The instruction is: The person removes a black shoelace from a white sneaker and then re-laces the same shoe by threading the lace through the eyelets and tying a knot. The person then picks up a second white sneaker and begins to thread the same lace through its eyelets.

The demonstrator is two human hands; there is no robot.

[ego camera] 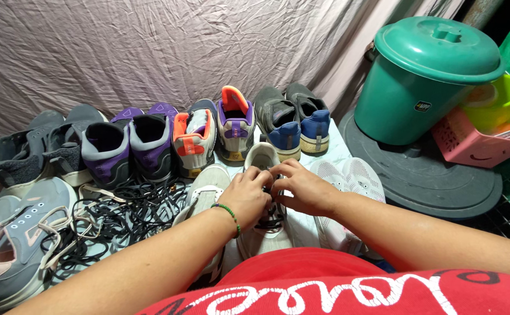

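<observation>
A cream sneaker with dark laces lies toe away from me in the middle. My left hand, with a green bead bracelet on the wrist, and my right hand meet over its lacing, fingers pinched on the black lace near the tongue. A second cream sneaker lies just left of my left hand. White mesh sneakers lie right of my right hand. My red shirt fills the bottom of the view.
A row of grey, purple, orange and blue sneakers stands along the wrinkled cloth backdrop. A heap of loose black laces lies at left beside grey sneakers. A lidded green bucket and a pink basket stand right.
</observation>
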